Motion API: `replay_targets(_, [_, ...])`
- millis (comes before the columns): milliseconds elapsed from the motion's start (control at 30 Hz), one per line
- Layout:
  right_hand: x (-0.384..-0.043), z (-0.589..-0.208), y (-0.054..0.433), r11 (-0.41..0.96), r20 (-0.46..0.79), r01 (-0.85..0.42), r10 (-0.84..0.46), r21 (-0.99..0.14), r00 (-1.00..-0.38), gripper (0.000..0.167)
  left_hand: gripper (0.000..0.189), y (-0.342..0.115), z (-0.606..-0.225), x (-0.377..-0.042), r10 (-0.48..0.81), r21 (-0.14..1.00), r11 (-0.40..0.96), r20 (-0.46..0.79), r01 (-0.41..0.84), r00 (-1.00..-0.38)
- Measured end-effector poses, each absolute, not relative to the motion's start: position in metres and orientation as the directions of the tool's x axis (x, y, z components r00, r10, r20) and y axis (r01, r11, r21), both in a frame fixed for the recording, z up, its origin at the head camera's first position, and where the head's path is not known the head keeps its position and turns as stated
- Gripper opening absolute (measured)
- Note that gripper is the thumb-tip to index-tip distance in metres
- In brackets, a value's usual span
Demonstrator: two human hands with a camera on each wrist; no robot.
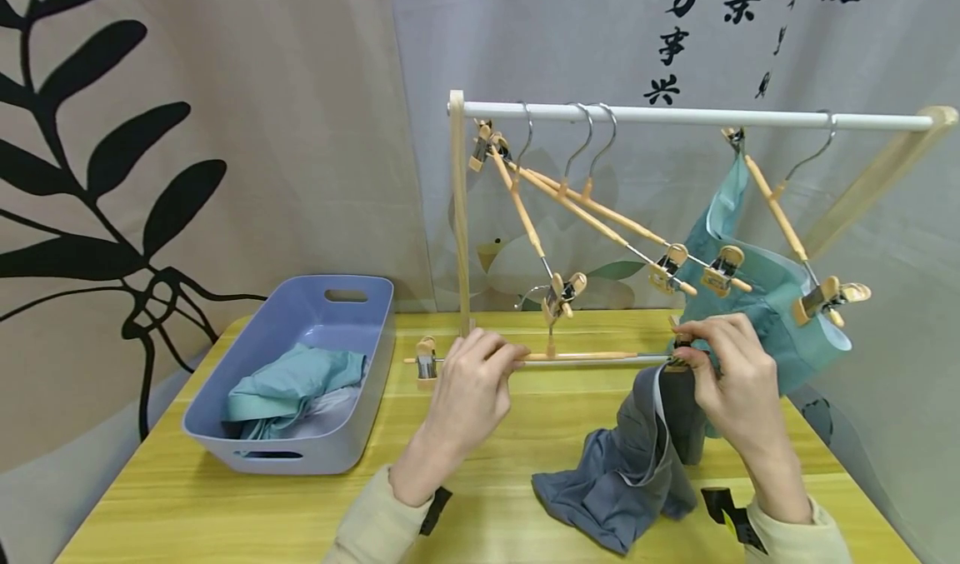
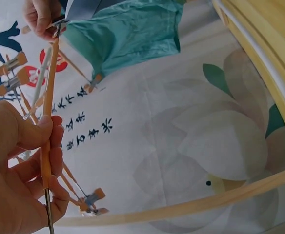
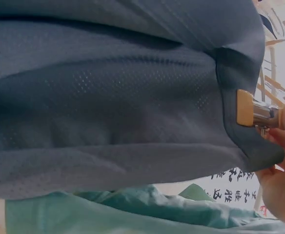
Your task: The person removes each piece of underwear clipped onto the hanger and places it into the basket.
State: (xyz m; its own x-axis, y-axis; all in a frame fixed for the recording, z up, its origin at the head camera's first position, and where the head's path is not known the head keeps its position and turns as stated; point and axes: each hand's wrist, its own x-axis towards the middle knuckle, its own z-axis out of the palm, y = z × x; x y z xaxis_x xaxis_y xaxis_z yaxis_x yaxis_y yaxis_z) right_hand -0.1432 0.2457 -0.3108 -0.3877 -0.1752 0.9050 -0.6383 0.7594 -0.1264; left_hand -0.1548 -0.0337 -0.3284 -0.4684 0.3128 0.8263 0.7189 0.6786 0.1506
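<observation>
My left hand (image 1: pixel 472 389) grips the wooden bar of a clip hanger (image 2: pixel 50 105), thumb on one side and fingers curled round the other. At the hanger's right end, my right hand (image 1: pixel 738 376) pinches a wooden clip (image 3: pixel 245 108). That clip bites the waistband of a dark grey garment (image 1: pixel 630 456), whose lower part lies bunched on the table. The hanger's other clip (image 1: pixel 426 358), at its left end, has no cloth in it. In the right wrist view the grey cloth fills most of the picture, with only part of the hand showing.
A white rail (image 1: pixel 637 114) on a wooden frame carries several clip hangers. Teal shorts (image 1: pixel 757 289) hang at its right, behind my right hand. At left on the wooden table (image 1: pixel 480 464) stands a blue-purple basket (image 1: pixel 292 456) holding folded teal cloth (image 1: pixel 296 381).
</observation>
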Motion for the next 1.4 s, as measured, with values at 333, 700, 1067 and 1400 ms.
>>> replay_targets(333, [-0.147,-0.313,0.244,0.784,0.927,-0.617,-0.179,-0.068,-0.329,0.048,0.011,-0.034,-0.328,-0.154,0.308,0.165,0.679,0.821,0.716,-0.481])
replay_targets(700, [-0.145,-0.313,0.244,0.762,0.923,-0.640,-0.172,-0.096,-0.343,0.047,0.010,-0.034,-0.327,-0.154,0.303,0.162,0.682,0.825,0.713,-0.477])
replay_targets(1067, [-0.143,-0.316,0.237,0.848,0.901,-0.520,-0.300,0.101,-0.314,0.052,0.011,-0.035,-0.329,-0.155,0.306,0.159,0.699,0.815,0.697,-0.493])
replay_targets(1400, [-0.143,-0.327,0.201,0.778,0.837,-0.580,-0.470,0.242,-0.282,0.037,0.006,-0.027,-0.331,-0.156,0.344,0.147,0.690,0.795,0.709,-0.500])
